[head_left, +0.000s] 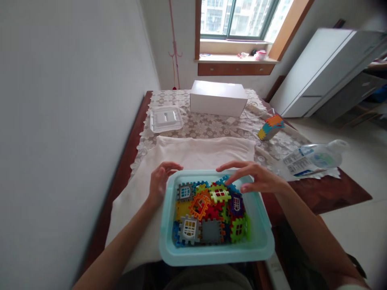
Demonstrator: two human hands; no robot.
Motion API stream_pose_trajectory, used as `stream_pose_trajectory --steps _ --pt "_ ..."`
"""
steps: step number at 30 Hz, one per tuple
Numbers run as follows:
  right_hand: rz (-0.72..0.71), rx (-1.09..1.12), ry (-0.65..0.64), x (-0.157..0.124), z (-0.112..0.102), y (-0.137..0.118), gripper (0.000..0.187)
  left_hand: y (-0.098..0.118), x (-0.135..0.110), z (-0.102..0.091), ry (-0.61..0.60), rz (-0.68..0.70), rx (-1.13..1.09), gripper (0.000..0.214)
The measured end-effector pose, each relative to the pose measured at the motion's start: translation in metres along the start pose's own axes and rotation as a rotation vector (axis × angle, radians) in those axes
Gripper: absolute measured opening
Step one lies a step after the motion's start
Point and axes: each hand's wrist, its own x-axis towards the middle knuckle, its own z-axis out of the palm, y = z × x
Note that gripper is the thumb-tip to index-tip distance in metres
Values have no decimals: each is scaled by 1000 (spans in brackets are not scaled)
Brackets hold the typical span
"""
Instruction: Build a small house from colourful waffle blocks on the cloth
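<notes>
A light-blue plastic bin (217,257) lies close in front of me, filled with toothed, interlocking plastic building panels in many colours. My left hand (160,181) is beside its far left corner, fingers stretched out past the rim; whether it touches the bin is hard to tell. Over the far right part of the bin, my right hand (254,176) is open with its fingers spread, the fingertips near a blue panel (231,185). A lime panel with a window (220,193), an orange panel (200,204), a grey panel (211,231) and a grey panel with a white window (189,228) lie on top.
Beyond the bin, a white cloth (208,151) covers part of the table. Farther back are a clear plastic lid (166,119) and a white box (218,98). On the right stand a small assembled panel block (271,127) and a large clear bottle (314,158). A wall (75,100) borders the left.
</notes>
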Motion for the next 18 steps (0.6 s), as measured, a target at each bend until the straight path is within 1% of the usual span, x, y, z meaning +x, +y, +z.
stream_pose_trajectory --steps 1,2,3,4,5,6,7,8,9,10,13,16,18 --pt "-26 33 76 -3 0 2 37 3 -9 -5 -54 107 88 57" --pt "-48 37 160 -7 1 2 36 6 -17 -9 -90 268 178 54" --pt "-69 12 234 -10 3 1 33 10 -24 -13 -105 455 277 44" --pt "-85 -34 278 -14 5 -2 31 13 -31 -17 -98 587 400 31" --pt "-97 -87 281 -17 8 -6 32 17 -37 -21 -81 695 497 28" --pt "-105 -139 248 -18 12 -11 36 21 -42 -25 -82 786 580 34" --pt "-99 -191 197 -19 15 -15 43 24 -47 -29 -139 854 665 39" --pt "-76 -239 139 -18 18 -17 50 27 -50 -33 -223 902 737 45" --pt "-47 -275 83 -17 19 -19 56 30 -52 -38 -305 922 805 51" --pt "-16 -288 32 -14 20 -19 60 32 -53 -42 -359 924 861 58" --pt "66 -239 -70 -1 15 -15 67 35 -54 -53 -456 898 912 77" --pt "143 -244 -150 14 8 -13 82 34 -54 -57 -491 867 913 97" --pt "166 -262 -212 25 5 -14 94 32 -53 -55 -475 863 880 100"
